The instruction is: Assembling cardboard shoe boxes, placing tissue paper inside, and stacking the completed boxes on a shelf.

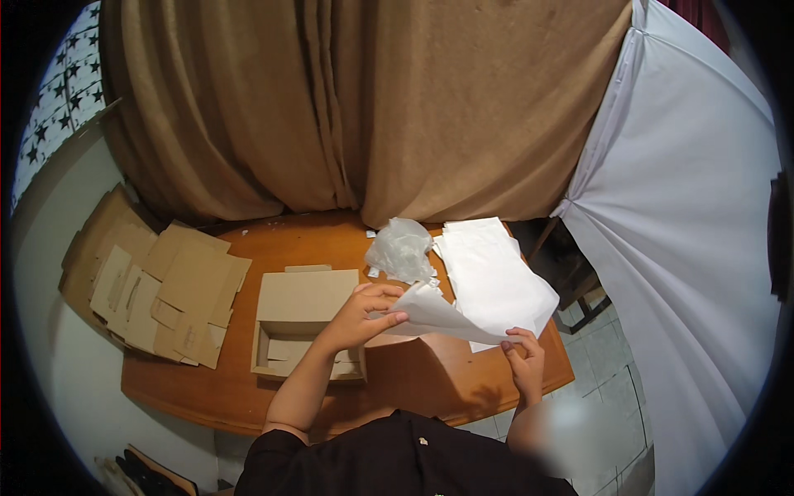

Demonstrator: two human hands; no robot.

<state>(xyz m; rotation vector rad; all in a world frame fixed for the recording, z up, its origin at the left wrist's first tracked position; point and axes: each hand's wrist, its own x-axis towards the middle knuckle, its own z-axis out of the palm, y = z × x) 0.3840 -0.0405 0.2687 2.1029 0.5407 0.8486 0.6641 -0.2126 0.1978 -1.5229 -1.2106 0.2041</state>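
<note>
A white paper sheet (438,316) stretches between my two hands above the table, its left part curled upward. My left hand (366,316) pinches the sheet's left end between thumb and fingers. At the opposite end, my right hand (524,360) grips the sheet's corner. Just beyond the held sheet lies a stack of white paper (488,269), its near right corner bent. Left of my left hand sits an open cardboard box (308,298) with its lid raised at the back; part of it is hidden behind my forearm.
A clear plastic bag (400,250) rests beside the paper stack, with small white scraps near it. Flattened cardboard pieces (178,289) lean at the table's left end. The wooden table (198,393) is backed by a brown curtain (480,107); a white cloth (686,165) hangs at the right.
</note>
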